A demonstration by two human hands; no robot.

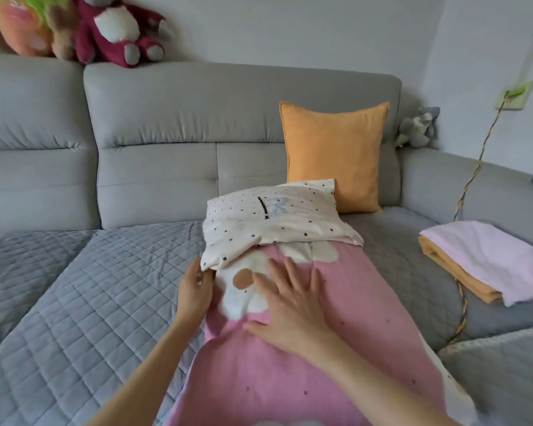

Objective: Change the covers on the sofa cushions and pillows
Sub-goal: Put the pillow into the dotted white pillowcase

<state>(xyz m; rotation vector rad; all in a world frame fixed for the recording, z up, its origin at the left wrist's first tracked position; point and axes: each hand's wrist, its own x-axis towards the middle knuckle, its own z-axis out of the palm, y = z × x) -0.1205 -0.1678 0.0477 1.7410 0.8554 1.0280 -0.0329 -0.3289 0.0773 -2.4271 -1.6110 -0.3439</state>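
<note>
With your left hand (pixel 194 287) pinching the cream polka-dot cover's (pixel 277 219) corner, keep your flat, spread right hand (pixel 293 305) pinning the pink cloud-print pillow (pixel 336 318) mid-seat on the grey sofa (pixel 197 118); pull evenly.

Grey sofa (pixel 154 167), quilted seat cover (pixel 74 287), pale wall (pixel 290 29), wall socket (pixel 514 95)

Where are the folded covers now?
The folded covers lie on the sofa seat at right, beside the yellow cable, right of the pink pillow.
</note>
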